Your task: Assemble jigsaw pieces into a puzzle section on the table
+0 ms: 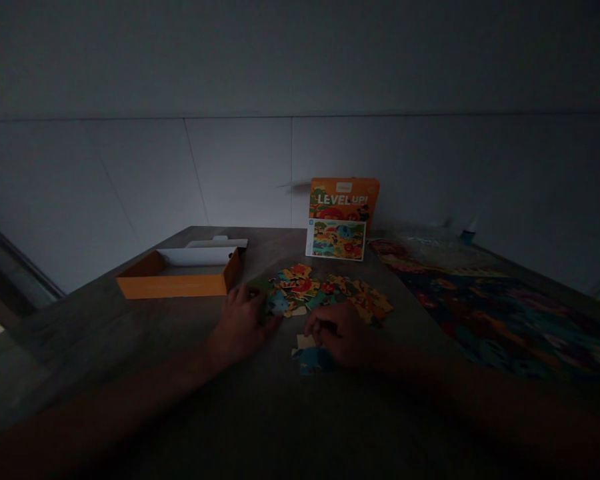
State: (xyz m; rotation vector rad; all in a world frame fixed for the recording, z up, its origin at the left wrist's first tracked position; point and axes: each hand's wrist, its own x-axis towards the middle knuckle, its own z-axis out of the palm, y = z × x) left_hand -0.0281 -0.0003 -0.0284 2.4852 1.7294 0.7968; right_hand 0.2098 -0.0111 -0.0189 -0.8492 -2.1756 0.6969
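The light is dim. My left hand [240, 323] rests at the left edge of a loose pile of puzzle pieces [300, 283], thumb and fingers apart. Close to its fingertips lies a light-blue puzzle piece [279, 303]. My right hand [343, 333] is closed in a pinch at a pale puzzle piece [306, 341], just above some blue puzzle pieces [313, 361] that lie on the table in front of me. The palm side of this hand and part of the blue pieces are hidden.
An orange open box tray [175, 287] stands left. Behind the pile, an orange "LEVEL UP!" box [345, 197] stands upright with a picture card [336, 240] leaning against it. At right lie a large colourful puzzle [490, 307] and clear plastic wrap [425, 235].
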